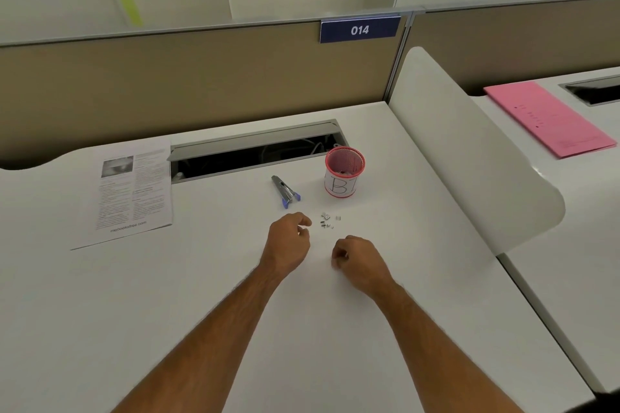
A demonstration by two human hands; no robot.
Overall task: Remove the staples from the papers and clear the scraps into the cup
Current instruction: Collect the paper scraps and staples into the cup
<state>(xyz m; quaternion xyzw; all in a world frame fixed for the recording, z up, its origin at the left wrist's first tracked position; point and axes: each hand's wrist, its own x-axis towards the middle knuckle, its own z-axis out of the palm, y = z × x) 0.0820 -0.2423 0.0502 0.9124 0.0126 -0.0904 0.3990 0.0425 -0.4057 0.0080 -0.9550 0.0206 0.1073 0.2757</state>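
Left hand loosely curled, fingertips near staple scraps, gripping nothing; right hand fisted on desk, contents unclear; forearms outstretched.

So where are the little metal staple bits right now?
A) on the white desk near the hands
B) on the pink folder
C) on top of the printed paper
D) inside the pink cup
A: the small silver staple scraps lie loose on the white desk, just in front of the pink mesh cup with a white label, between it and the two hands.
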